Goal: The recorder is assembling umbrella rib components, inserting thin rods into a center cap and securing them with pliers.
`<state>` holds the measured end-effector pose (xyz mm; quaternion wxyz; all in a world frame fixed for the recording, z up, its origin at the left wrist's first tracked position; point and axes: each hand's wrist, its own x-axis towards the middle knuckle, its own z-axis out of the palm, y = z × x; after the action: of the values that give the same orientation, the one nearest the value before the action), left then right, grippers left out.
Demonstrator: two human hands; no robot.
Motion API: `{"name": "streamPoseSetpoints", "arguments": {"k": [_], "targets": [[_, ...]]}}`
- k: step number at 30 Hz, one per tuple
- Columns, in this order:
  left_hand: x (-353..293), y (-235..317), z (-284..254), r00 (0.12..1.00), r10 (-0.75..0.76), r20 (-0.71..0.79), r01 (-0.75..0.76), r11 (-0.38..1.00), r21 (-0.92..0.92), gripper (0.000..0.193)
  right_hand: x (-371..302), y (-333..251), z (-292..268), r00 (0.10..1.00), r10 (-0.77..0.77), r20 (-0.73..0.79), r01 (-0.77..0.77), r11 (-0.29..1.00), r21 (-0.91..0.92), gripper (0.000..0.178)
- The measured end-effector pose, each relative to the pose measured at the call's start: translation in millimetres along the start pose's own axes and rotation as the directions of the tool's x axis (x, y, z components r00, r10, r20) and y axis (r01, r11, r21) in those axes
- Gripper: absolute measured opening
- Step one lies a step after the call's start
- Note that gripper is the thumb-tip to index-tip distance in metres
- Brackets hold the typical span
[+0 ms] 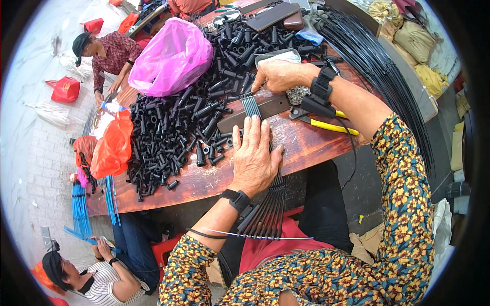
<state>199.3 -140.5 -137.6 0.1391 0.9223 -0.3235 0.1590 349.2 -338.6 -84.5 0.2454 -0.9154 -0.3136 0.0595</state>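
My left hand (255,158) lies flat, fingers stretched out, over a bundle of narrow dark strips (251,106) resting on a metal bar (276,106) at the table's edge. Below that hand the strips fan out as black ribs (266,211) over my lap, and a thin pale wire (286,237) crosses their lower ends. Beyond the bar, my right hand (286,76) is closed, its index finger bent down at the strips' far ends. A fine wire (261,94) runs across those ends to its fingertips; the grip itself is partly hidden.
Black tubular parts (173,132) are heaped on the wooden table (306,148). Yellow-handled pliers (326,124), a tray (278,56) of pale sticks and long black rods (377,66) lie rightward. Pink (173,56) and orange bags (113,145) stand left. Two people (109,53) work at left.
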Motion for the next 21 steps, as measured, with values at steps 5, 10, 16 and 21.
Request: {"name": "streamPoseSetpoints", "arguments": {"k": [5,10,16,21], "targets": [[-0.1,0.0,0.5,1.000,0.002,0.002,-0.002,1.000,0.004,0.062,2.2,-1.3,0.5,0.999,0.034,0.022,-0.034,0.999,0.026,0.046],[-0.3,-0.2,-0.1,1.000,-0.005,0.003,0.005,1.000,0.000,0.061,3.5,3.4,4.2,1.000,0.020,0.023,-0.021,0.998,0.061,0.046],[0.2,1.4,1.0,1.000,-0.003,0.000,0.003,1.000,-0.008,0.061,2.9,12.3,6.7,0.999,0.037,0.007,-0.038,0.990,0.135,0.043],[-0.6,0.1,2.1,1.000,-0.001,0.000,0.001,1.000,0.013,0.060,-3.2,-2.3,-3.2,0.997,0.050,0.062,-0.061,0.980,0.191,0.042]]}}
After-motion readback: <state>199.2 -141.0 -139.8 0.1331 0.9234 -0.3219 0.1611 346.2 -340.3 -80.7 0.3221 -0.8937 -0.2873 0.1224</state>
